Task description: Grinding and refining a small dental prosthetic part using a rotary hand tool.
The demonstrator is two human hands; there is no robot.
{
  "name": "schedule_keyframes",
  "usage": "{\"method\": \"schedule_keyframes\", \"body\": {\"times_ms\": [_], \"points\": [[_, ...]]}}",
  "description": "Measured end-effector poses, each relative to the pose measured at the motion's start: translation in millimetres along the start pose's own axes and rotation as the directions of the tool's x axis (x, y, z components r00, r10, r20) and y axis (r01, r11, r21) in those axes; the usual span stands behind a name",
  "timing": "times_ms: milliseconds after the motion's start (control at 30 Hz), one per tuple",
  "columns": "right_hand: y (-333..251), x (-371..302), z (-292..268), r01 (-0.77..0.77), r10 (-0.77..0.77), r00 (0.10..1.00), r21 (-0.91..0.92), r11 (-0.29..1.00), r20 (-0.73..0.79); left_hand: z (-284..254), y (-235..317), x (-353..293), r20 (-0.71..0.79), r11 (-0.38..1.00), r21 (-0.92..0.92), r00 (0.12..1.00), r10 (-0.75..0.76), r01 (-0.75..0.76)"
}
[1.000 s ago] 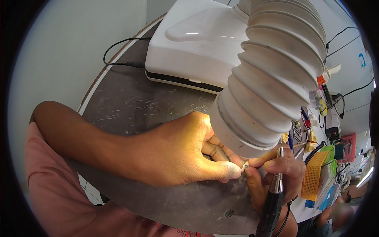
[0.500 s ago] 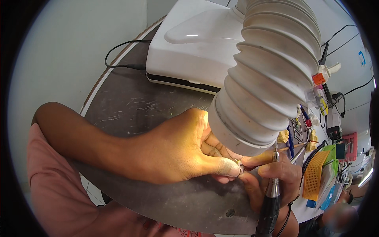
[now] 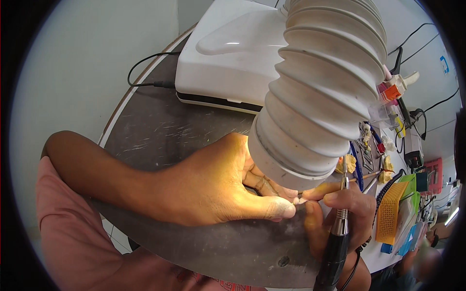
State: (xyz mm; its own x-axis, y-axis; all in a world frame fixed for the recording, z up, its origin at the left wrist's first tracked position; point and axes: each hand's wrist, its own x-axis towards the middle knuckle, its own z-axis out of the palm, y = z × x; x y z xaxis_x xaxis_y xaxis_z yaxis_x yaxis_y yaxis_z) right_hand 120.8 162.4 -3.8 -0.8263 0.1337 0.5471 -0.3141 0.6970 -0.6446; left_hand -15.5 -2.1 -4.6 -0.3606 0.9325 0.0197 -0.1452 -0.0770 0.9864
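Note:
Close under the mouth of a ribbed white suction hose, my two hands meet fingertip to fingertip. A small whitish piece, too small to name surely, sits between them. My left hand is closed, with thumb and fingertips pinched at the piece's left side. The thumb and index finger of my right hand pinch it from the right. A rotary handpiece with a black body and metal neck is also held in my right hand, its tip pointing away from me. My fingers partly hide the piece.
A white box-shaped machine stands at the back of the scratched grey tabletop, a black cable at its left. At right are yellowish casts, loose tools, an orange perforated basket and a coiled cord.
My right hand and the handpiece have shifted slightly right, and the fingertips of both hands have drawn a little apart. More of the whitish piece shows. The whole view has shifted slightly.

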Motion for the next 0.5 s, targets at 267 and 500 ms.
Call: {"method": "schedule_keyframes", "body": {"times_ms": [267,500], "points": [[-1.9,3.7,-5.8,0.137,-0.132,0.986,-0.043,0.99,0.102,-0.3,10.8,0.6,0.06,0.977,-0.075,0.979,-0.195,0.199],[-5.9,4.0,-7.2,0.082,-0.082,0.981,0.006,0.997,0.178,-1.7,-4.1,-2.2,0.05,0.999,0.018,0.997,-0.05,0.05]]}}
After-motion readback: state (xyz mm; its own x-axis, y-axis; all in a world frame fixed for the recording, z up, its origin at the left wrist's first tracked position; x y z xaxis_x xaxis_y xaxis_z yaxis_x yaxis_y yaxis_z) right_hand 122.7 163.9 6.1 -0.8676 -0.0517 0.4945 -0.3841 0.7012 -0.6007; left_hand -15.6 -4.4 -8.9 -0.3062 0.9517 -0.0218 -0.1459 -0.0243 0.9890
